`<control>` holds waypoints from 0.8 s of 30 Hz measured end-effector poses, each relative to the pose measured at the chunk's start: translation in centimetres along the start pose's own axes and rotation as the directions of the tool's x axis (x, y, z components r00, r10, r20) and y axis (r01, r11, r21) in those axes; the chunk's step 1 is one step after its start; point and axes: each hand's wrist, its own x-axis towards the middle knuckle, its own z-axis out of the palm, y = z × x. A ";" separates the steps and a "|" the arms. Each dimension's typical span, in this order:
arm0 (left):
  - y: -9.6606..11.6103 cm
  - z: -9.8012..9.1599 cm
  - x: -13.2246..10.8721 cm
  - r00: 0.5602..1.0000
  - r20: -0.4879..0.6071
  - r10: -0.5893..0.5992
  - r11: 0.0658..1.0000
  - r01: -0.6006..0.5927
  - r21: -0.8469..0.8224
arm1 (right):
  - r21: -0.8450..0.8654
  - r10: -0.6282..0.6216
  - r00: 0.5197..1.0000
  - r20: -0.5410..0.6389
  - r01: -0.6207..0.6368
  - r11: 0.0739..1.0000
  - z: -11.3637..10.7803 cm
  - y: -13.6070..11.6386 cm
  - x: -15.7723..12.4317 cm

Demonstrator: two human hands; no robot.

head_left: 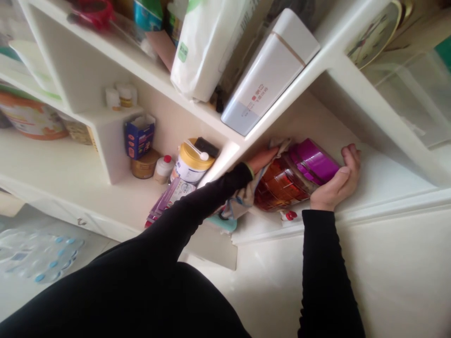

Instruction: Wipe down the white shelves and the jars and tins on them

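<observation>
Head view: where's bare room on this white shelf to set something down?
Bare white board lies right of the right hand, before the white upright. Another patch runs left of the purple packets, below the white divider. It is crowded around the left hand: grey patterned cloth, amber jar with magenta lid.

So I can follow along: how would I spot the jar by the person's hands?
In the white shelf unit, find the shelf under the white tin. Between the left hand and right hand lies an amber jar on its side, marked out by its magenta lid.
</observation>
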 end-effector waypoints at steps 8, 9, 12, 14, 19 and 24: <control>-0.2 0.7 0.0 0.989 0.064 -0.134 0.952 0.146 -0.268 | 0.025 0.049 0.999 0.003 -0.049 0.999 -0.3 1.0 -0.3; -0.2 0.8 0.0 0.988 0.073 -0.133 0.945 0.149 -0.292 | 0.025 0.058 0.998 0.009 -0.058 0.998 -0.3 1.2 -0.3; -0.1 1.0 -0.2 0.990 0.078 -0.117 0.922 0.138 -0.361 | 0.061 0.083 0.996 0.017 -0.084 0.995 -0.2 1.8 -0.5; 0.1 1.1 -0.4 0.993 0.055 -0.107 0.918 0.120 -0.377 | 0.099 0.090 0.996 0.012 -0.091 0.991 -0.2 2.2 -0.5; 0.4 1.2 -1.1 0.996 -0.038 -0.078 0.963 0.065 -0.261 | 0.131 0.088 0.996 0.031 -0.092 0.987 -0.3 2.9 -0.5; 0.4 1.0 -1.9 0.989 -0.058 0.138 0.986 -0.142 -0.089 | 0.202 0.090 0.995 0.041 -0.097 0.975 -0.4 3.5 -0.5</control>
